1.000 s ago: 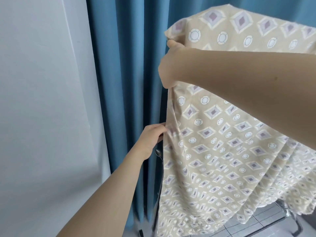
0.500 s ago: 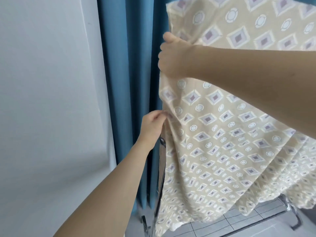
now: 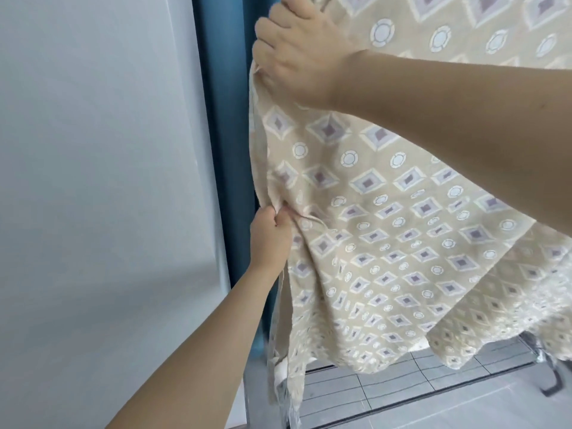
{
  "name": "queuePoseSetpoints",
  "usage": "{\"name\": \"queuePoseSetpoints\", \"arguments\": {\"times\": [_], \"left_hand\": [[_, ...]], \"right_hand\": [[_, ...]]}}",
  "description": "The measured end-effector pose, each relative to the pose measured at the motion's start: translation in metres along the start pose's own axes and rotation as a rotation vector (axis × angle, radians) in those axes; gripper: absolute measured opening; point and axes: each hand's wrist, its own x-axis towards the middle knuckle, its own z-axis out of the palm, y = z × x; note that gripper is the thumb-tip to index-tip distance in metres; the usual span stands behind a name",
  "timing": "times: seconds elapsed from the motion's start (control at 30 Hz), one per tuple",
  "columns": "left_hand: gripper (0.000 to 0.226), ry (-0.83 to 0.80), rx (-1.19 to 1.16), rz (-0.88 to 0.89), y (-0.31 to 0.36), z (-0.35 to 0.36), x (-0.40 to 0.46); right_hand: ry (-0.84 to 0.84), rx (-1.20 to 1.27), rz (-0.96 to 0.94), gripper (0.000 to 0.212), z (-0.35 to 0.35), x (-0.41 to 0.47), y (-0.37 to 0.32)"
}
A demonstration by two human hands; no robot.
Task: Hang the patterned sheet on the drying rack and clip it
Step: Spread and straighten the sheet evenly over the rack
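Observation:
The patterned sheet [image 3: 402,230], beige with grey diamonds and white rings, hangs spread across the right of the view and covers most of the drying rack. My right hand [image 3: 297,54] grips its left edge high up, near the top of the frame. Lower down, my left hand [image 3: 270,239] pinches the same edge, and folds fan out from the pinch. Only the rack's lower wire shelf [image 3: 433,370] and a metal leg [image 3: 554,379] show beneath the hem. No clip is in sight.
A blue curtain [image 3: 229,150] hangs directly behind the sheet's left edge. A pale wall [image 3: 93,181] fills the left side. Light floor tiles [image 3: 464,410] lie below the rack.
My right hand has lifted the sheet's edge higher and slightly rightwards. My left hand keeps its pinch on the edge lower down, and the fabric between the hands is drawn tauter.

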Motion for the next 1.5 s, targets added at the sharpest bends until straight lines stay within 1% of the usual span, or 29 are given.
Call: {"name": "queuePoseSetpoints", "arguments": {"times": [0.03, 0.07, 0.1, 0.17, 0.23, 0.27, 0.33, 0.4, 0.43, 0.47, 0.5, 0.57, 0.67, 0.7, 0.77, 0.83, 0.9, 0.93, 1.0, 1.03, 1.1, 1.17, 1.23, 1.27, 1.3, 1.33, 1.37, 1.4, 1.5], "left_hand": [[0.025, 0.031, 0.033, -0.017, -0.003, -0.005, 0.0], [0.018, 0.054, 0.043, -0.028, -0.008, -0.01, 0.0], [0.018, 0.076, 0.034, -0.022, -0.013, -0.016, -0.001], [0.026, 0.081, -0.003, 0.028, -0.026, -0.022, -0.006], [0.021, 0.058, -0.049, 0.071, -0.04, -0.023, -0.017], [0.022, 0.041, -0.061, 0.067, -0.045, -0.022, -0.024], [0.031, -0.038, -0.049, -0.067, -0.056, -0.02, -0.033], [0.042, -0.224, 0.048, -0.288, -0.066, -0.019, -0.036], [0.039, -0.322, 0.164, -0.352, -0.072, -0.018, -0.038], [0.028, -0.372, 0.301, -0.372, -0.078, -0.016, -0.038], [0.021, -0.356, 0.414, -0.367, -0.081, -0.015, -0.039], [0.02, -0.197, 0.508, -0.335, -0.083, -0.017, -0.037], [0.012, 0.072, 0.487, -0.254, -0.079, -0.026, -0.033], [0.012, 0.124, 0.465, -0.224, -0.077, -0.028, -0.034], [0.02, 0.143, 0.399, -0.174, -0.075, -0.029, -0.036], [0.026, 0.076, 0.358, -0.165, -0.078, -0.025, -0.04], [0.018, 0.014, 0.391, -0.175, -0.09, -0.022, -0.047], [0.011, -0.006, 0.431, -0.187, -0.098, -0.021, -0.051], [0.016, -0.068, 0.5, -0.229, -0.117, -0.021, -0.061], [0.019, -0.101, 0.515, -0.254, -0.123, -0.022, -0.065], [0.017, -0.125, 0.466, -0.314, -0.134, -0.021, -0.072], [0.019, -0.16, 0.393, -0.377, -0.141, -0.017, -0.075], [0.023, -0.381, 0.363, -0.45, -0.148, -0.008, -0.076], [0.04, -0.513, 0.335, -0.493, -0.151, -0.002, -0.078], [0.067, -0.591, 0.267, -0.547, -0.151, 0.003, -0.08], [0.087, -0.615, 0.183, -0.607, -0.149, 0.009, -0.079], [0.094, -0.621, 0.136, -0.62, -0.147, 0.015, -0.076], [0.089, -0.63, 0.124, -0.611, -0.143, 0.021, -0.074], [0.034, -0.728, 0.319, -0.547, -0.144, 0.035, -0.069]], "right_hand": [[0.001, 0.117, 0.102, 0.023, 0.006, 0.007, 0.0], [0.082, 0.166, 0.254, 0.019, 0.011, 0.019, 0.004], [0.13, 0.28, 0.343, 0.017, 0.009, 0.025, 0.001], [0.052, 0.375, 0.396, 0.019, 0.004, 0.027, -0.009], [-0.013, 0.448, 0.399, 0.027, 0.0, 0.029, -0.018], [0.019, 0.443, 0.371, 0.029, 0.001, 0.028, -0.023], [0.03, 0.348, 0.364, 0.02, 0.0, 0.028, -0.024], [0.023, 0.298, 0.399, 0.014, -0.003, 0.027, -0.018], [0.019, 0.306, 0.41, 0.013, -0.005, 0.028, -0.014], [0.036, 0.302, 0.421, 0.011, -0.006, 0.029, -0.013], [0.058, 0.313, 0.43, 0.011, -0.007, 0.029, -0.012], [0.082, 0.339, 0.484, 0.011, -0.006, 0.029, -0.012], [-0.006, 0.616, 0.565, 0.023, -0.003, 0.031, -0.007], [-0.048, 0.675, 0.578, 0.028, -0.005, 0.031, -0.004], [-0.104, 0.743, 0.547, 0.032, -0.011, 0.03, 0.001], [-0.119, 0.742, 0.45, 0.026, -0.018, 0.03, 0.002], [-0.06, 0.688, 0.362, 0.017, -0.018, 0.031, -0.004], [-0.01, 0.594, 0.294, 0.018, -0.015, 0.034, -0.009], [0.018, 0.343, 0.222, 0.019, -0.011, 0.034, -0.022], [0.022, 0.299, 0.195, 0.02, -0.006, 0.03, -0.028], [0.116, 0.303, 0.175, 0.025, -0.001, 0.024, -0.037], [0.122, 0.331, 0.18, 0.028, -0.003, 0.015, -0.047], [0.101, 0.371, 0.189, 0.027, -0.006, 0.005, -0.053], [0.087, 0.408, 0.194, 0.028, -0.005, 0.001, -0.054], [0.082, 0.437, 0.196, 0.028, -0.004, -0.002, -0.054], [0.079, 0.455, 0.202, 0.028, -0.004, -0.004, -0.054], [0.074, 0.469, 0.217, 0.028, -0.004, -0.006, -0.054], [0.076, 0.468, 0.224, 0.028, -0.004, -0.007, -0.054], [0.04, 0.476, 0.213, 0.03, -0.006, -0.008, -0.054]]}}
